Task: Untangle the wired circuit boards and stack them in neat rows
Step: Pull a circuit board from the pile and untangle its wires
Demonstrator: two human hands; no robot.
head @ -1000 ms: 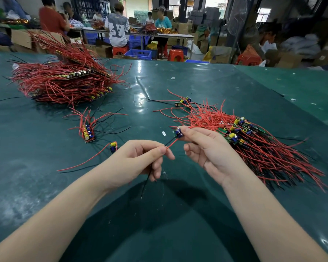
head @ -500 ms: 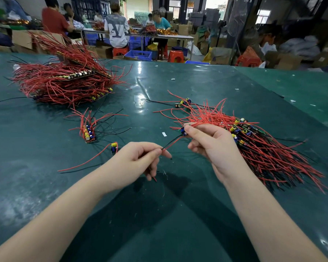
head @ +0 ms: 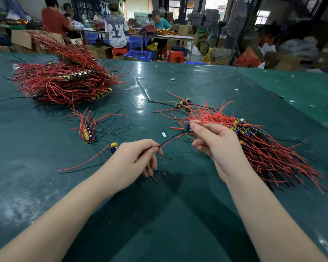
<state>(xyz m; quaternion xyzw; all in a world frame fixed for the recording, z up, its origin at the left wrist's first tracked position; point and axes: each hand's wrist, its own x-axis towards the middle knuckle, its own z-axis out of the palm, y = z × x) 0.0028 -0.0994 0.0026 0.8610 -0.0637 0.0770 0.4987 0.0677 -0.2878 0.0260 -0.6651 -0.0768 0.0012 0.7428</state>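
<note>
My right hand (head: 216, 146) pinches a small green circuit board (head: 187, 128) with a blue capacitor at the left edge of a tangled pile of boards and red and black wires (head: 259, 148). The board's red and black wires (head: 170, 139) run down-left into my left hand (head: 138, 157), which pinches them between thumb and fingers; the red tip pokes out below the fist. A short neat row of boards (head: 88, 134) lies left of centre. A single board (head: 113, 147) with long wires sits just left of my left hand.
A large stacked heap of boards with red wires (head: 64, 80) fills the far left of the green table (head: 178, 214). Two loose boards (head: 184, 103) lie beyond the tangle. People work at tables behind, among blue crates and red stools.
My right hand has lifted the board up and away toward the tangle. The wires have slid further through my left hand, so the stretch between the hands is longer.
</note>
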